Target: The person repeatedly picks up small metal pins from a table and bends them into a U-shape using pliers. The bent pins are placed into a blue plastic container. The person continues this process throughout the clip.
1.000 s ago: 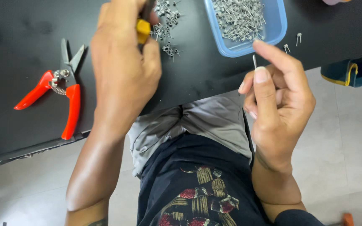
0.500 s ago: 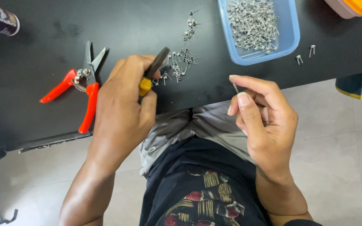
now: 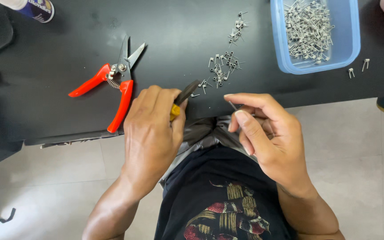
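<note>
**Two hands at the table edge: a small tool in one, a wire piece in the other**

Nearest the camera, the person's left hand (image 3: pixel 154 133) is curled shut around a small tool with a yellow handle and dark nose (image 3: pixel 182 98); the nose pokes out above the thumb and points up and to the right, over the edge of the black table (image 3: pixel 58 75). The right hand (image 3: pixel 265 133) sits level with it, just off the table edge, its grip pressed together: thumb and forefinger pinch a thin metal wire piece (image 3: pixel 232 106), whose tip shows just above the thumb. The tool's nose and the wire piece are near each other but apart, the wire lying to the right of the nose and slightly lower.

Just past the tool's nose, a loose scatter of small metal coils (image 3: pixel 222 70) lies on the table, trailing away from the person. To the left of the left hand, red-handled snips (image 3: pixel 112 86) lie on the table, blades open and pointing away. Further back on the right, a blue tray (image 3: pixel 354 44) holds a heap of the same metal pieces, with two stray pieces (image 3: pixel 357 69) lying just beside its near right corner.
</note>
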